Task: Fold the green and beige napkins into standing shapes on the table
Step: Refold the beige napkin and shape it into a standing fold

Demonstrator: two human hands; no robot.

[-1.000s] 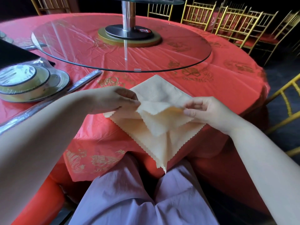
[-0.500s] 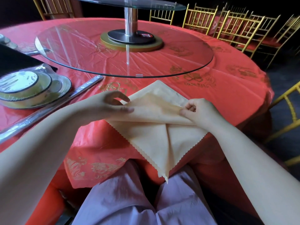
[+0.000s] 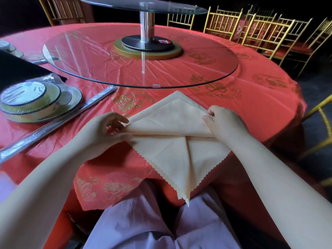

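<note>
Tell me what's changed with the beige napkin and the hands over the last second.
The raised flap of the beige napkin has been laid down flat into a crosswise fold. The left hand and right hand moved apart to its side corners and now pinch them. The napkin's lower point still hangs over the table edge; the wrapped dishes stayed put.

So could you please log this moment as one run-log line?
step: creasing fold | beige napkin: flat, tip overhangs table edge | left hand: pinching left corner | right hand: pinching right corner
</note>
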